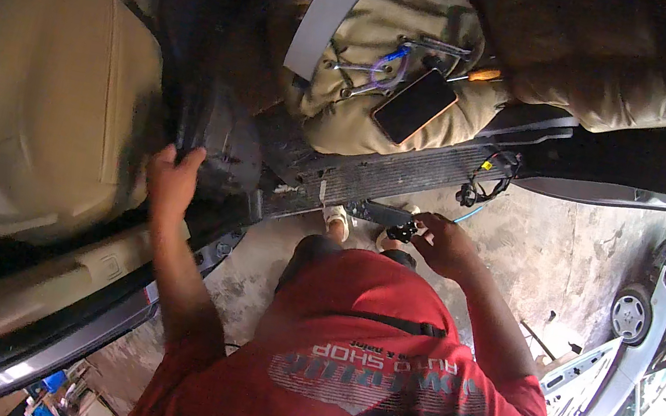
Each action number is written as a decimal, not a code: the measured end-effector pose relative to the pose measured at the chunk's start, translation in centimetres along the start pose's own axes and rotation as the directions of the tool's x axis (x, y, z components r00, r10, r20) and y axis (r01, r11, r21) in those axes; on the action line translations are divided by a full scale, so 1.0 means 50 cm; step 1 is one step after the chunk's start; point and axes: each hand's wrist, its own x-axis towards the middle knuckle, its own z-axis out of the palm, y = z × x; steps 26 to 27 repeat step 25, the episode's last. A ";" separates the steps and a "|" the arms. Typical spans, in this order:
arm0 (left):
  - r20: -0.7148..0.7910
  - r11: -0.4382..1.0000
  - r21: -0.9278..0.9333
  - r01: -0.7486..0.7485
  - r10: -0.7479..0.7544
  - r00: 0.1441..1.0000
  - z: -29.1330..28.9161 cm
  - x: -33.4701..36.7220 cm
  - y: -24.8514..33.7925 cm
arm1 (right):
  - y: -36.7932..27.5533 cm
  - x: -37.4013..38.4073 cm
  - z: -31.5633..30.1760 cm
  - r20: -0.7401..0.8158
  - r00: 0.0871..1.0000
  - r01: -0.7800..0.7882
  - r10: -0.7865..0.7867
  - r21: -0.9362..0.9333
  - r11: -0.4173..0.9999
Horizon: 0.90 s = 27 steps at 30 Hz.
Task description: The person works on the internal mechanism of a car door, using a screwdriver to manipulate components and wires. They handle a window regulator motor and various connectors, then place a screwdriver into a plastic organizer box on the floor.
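My left hand [173, 173] is closed on a dark upright strip [195, 117] beside the beige seat, thumb and finger on either side of it. What the strip belongs to is lost in shadow. My right hand [444, 244] pinches a small black part [405, 231] with a jagged outline, held over my feet in front of the door sill [375, 171]. Its exact kind is too small to make out. Past the sill, a black-screened phone [415, 107] lies on a crumpled khaki cloth [471, 32], near several wrenches [364, 68] and an orange-handled screwdriver [483, 75].
A beige car seat [50, 96] fills the left, above a beige door panel [62, 280]. Black wiring with connectors [479, 185] hangs over the sill to the right. A brown leather cushion [616, 66] sits at far right. Another car's wheel [630, 314] shows beyond the concrete floor.
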 end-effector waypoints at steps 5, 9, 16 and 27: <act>0.136 0.924 -0.287 -0.254 0.302 0.944 -0.191 -0.106 0.214 | -0.086 0.002 -0.079 -0.139 0.968 0.197 -0.208 -0.091 0.976; 0.113 0.836 -0.276 -0.474 0.518 0.848 -0.202 -0.123 0.382 | -0.195 -0.021 -0.183 -0.304 0.862 0.385 -0.407 -0.132 0.914; 0.271 0.648 -0.060 -0.759 0.742 0.613 -0.018 -0.007 0.488 | -0.370 -0.034 -0.286 -0.465 0.526 0.447 -0.713 -0.562 0.696; 0.118 0.864 0.042 -0.502 0.494 0.861 0.106 0.021 0.470 | -0.310 0.059 -0.190 -0.130 0.735 0.303 -0.665 -0.815 0.494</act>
